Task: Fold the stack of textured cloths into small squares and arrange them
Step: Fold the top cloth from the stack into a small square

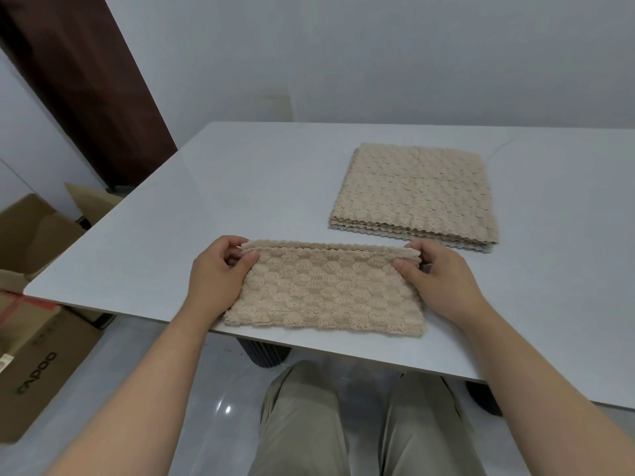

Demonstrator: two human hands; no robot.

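A beige bubble-textured cloth lies folded in half as a long rectangle near the front edge of the pale grey table. My left hand pinches its far left corner, thumb on top. At the far right corner, my right hand pinches the doubled edge the same way. A stack of several unfolded cloths of the same fabric lies flat farther back on the right, apart from both hands.
Open cardboard boxes stand on the floor left of the table. A dark wooden door is at the back left. A white wall runs behind the table. My knees show below the table's front edge.
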